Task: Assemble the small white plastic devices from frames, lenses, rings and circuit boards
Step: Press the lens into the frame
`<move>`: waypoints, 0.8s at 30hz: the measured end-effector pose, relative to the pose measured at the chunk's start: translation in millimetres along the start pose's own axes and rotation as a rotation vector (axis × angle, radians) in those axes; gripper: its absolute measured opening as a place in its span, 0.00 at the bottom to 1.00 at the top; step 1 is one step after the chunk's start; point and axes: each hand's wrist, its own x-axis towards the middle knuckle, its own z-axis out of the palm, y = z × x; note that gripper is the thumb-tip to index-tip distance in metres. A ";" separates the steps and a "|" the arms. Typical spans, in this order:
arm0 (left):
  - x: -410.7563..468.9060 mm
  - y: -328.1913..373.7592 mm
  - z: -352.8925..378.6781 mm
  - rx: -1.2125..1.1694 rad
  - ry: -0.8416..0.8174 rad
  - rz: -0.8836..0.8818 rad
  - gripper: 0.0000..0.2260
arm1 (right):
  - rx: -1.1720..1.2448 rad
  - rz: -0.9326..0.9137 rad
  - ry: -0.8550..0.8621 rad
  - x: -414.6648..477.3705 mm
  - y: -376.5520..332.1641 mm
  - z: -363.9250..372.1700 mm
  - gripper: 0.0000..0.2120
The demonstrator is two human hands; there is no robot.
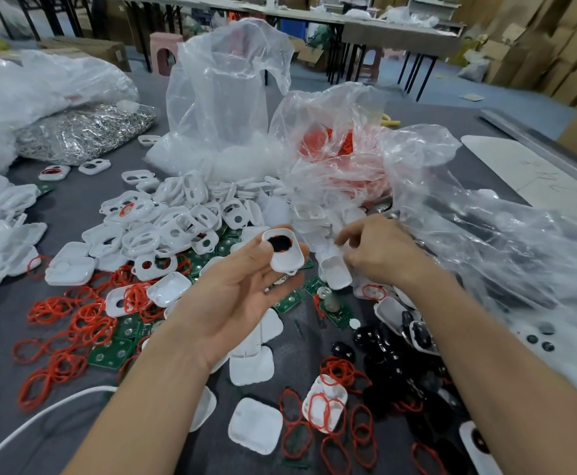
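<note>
While the left grip (242, 289) holds a frame (285, 265) up over the middle of the tabletop (74, 437), the right grip (379, 257) is down among loose white parts just right of it.

Head view (the only view):

- Left grip: palm up, thumb and fingers curled round the frame's edges.
- Frame: white, open side toward the camera. A black lens (282, 243) sits inside. There is a trace of red at the lens edge, probably a ring, but too small to confirm.
- Right grip: fingers curled, tips in the white parts at the mouth of a clear bag (486, 217). I cannot tell whether it pinches a part or holds nothing.
- Stock:
  - pile of frames (177, 217), far left of the hands
  - rings (84, 317), red, strewn near left and near centre
  - boards (112, 353), green, beside the left wrist
  - lenses (393, 354), black, near right
  - ring bag (331, 156), far, behind the hands

Judgement: the step in hand looks like a frame with its lens seated, waiting for the next layer, a ring or a board. Most of the stock lies unassembled, so the task is far from done.

The next move calls for the right grip to lift a single part out of the clutter. It must then be turned to match the frame's outline and pressed in while the left grip holds the frame level, so the lens does not slip.
</note>
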 end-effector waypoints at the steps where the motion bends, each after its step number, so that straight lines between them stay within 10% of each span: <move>1: 0.0 0.4 0.6 -0.002 0.002 -0.002 0.21 | 0.017 0.004 0.022 0.9 0.3 0.2 0.12; 10: 0.8 0.8 0.1 0.044 -0.005 -0.004 0.22 | 0.651 -0.056 0.403 -18.1 -5.5 -22.9 0.09; 24: -1.2 -5.2 3.4 0.129 -0.064 -0.113 0.20 | 1.280 0.071 0.103 -78.6 -23.6 15.0 0.06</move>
